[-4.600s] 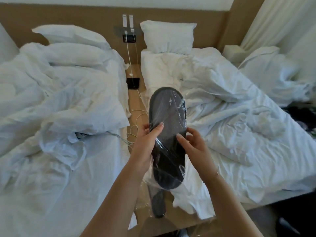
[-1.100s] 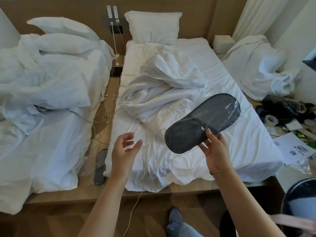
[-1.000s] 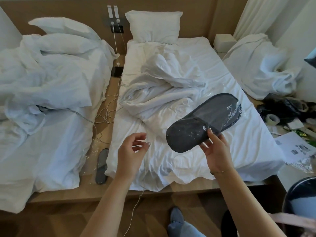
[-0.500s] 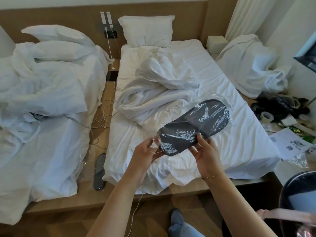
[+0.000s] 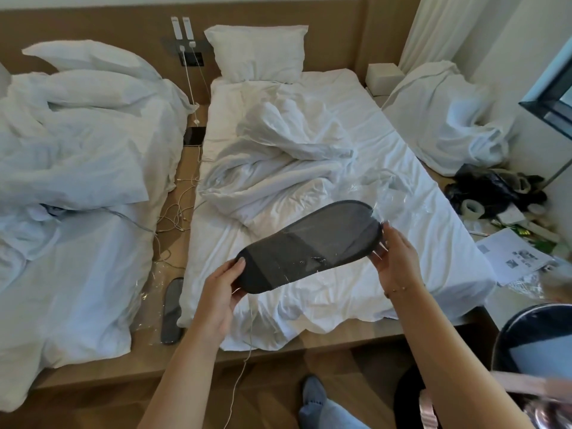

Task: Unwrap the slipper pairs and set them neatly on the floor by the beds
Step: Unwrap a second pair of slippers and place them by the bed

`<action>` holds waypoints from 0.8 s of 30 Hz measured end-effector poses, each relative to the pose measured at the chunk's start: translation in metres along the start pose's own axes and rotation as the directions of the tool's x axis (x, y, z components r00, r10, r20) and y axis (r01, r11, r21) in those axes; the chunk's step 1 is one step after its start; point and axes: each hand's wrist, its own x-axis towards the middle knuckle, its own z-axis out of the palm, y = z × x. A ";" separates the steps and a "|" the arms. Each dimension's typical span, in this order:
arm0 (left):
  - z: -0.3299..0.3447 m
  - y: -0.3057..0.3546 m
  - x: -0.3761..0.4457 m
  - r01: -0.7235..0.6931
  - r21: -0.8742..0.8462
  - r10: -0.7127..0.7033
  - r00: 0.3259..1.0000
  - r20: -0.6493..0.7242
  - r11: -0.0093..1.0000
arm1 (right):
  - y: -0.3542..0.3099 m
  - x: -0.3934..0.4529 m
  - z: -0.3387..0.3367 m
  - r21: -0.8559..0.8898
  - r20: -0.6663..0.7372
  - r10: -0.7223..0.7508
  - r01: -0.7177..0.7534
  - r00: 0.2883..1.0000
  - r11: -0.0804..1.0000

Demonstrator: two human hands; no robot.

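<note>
Dark grey flat fabric slipper, held level above the foot end of the right-hand white-sheeted bed, long axis running from lower left to upper right. Left hand closed on the slipper's lower-left end, thumb on top, fingers beneath. Right hand closed around the upper-right end, where crumpled clear plastic wrap trails off beyond the slipper tip over the same bed. Thin shiny film visible on the slipper's middle; possibly wrap still clinging, hard to confirm. Second dark grey slipper lying on the wooden platform just left of that bed, beside clear plastic. White charging cables tangled further up the gap left of the bed. Rumpled white duvet piled on the bed beyond the held slipper.
</note>
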 end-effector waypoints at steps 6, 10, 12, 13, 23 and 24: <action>-0.035 -0.009 0.024 -0.007 -0.011 0.005 0.976 -0.217 1.000 | -0.002 0.017 -0.013 -0.054 -0.102 -0.036 0.031 0.994 0.998; -0.045 -0.021 0.031 0.023 0.083 0.008 0.936 -0.351 0.996 | -0.007 0.019 -0.009 -0.132 -0.091 -0.126 0.113 0.988 0.985; -0.050 -0.027 0.031 0.039 0.109 0.011 0.905 -0.425 0.993 | -0.010 0.019 -0.006 -0.137 -0.085 -0.159 0.146 0.984 0.980; -0.053 -0.029 0.030 0.043 0.100 0.008 0.889 -0.459 0.994 | -0.012 0.020 -0.005 -0.133 -0.082 -0.168 0.157 0.982 0.979; -0.056 -0.007 0.036 -0.093 0.200 0.168 0.901 -0.401 0.975 | -0.032 0.013 0.018 -0.365 0.316 -0.008 0.130 0.949 0.922; -0.053 -0.003 0.035 -0.124 0.264 0.218 0.906 -0.364 0.957 | -0.032 0.010 0.024 -0.403 0.370 0.036 0.126 0.928 0.906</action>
